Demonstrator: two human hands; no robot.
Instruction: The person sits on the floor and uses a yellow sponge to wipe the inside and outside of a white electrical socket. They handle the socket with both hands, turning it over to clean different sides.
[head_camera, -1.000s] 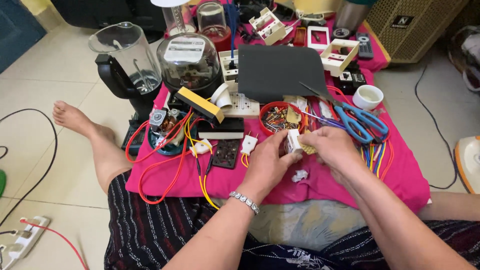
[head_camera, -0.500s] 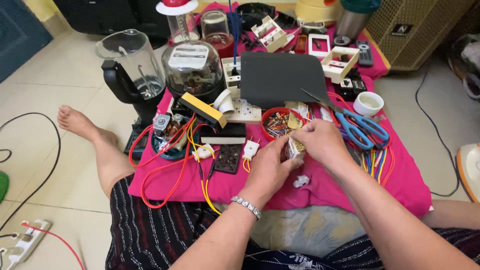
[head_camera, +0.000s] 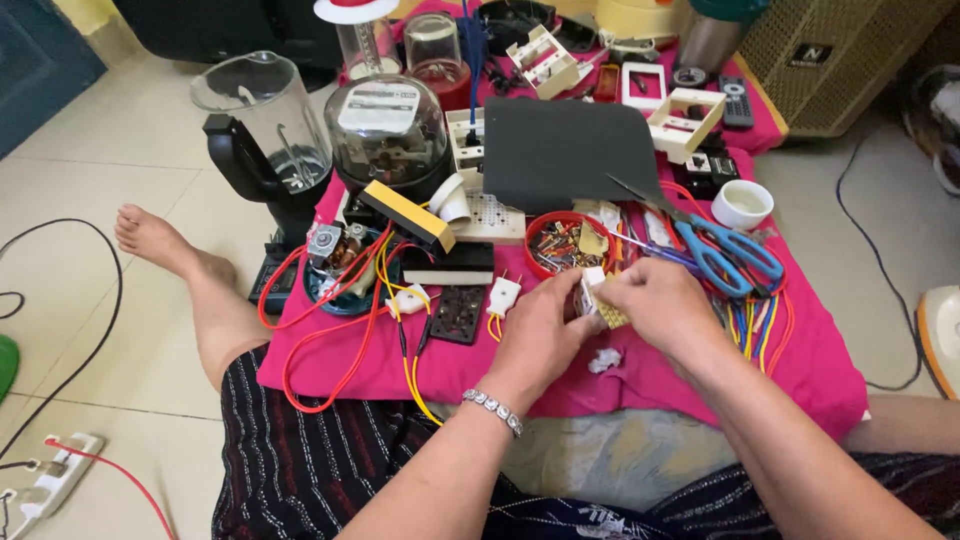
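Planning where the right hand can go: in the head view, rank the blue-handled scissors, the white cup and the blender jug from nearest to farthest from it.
From the right hand:
1. Blue-handled scissors, just up and right.
2. White cup, farther back right.
3. Blender jug, far back left.

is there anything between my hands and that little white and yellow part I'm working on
No. Both hands already hold the small white and yellow part: the left hand from its left, the right hand from its right. Nothing visible lies between fingers and part.

Blue scissors, a blender jug and a white cup surround a pink cloth.
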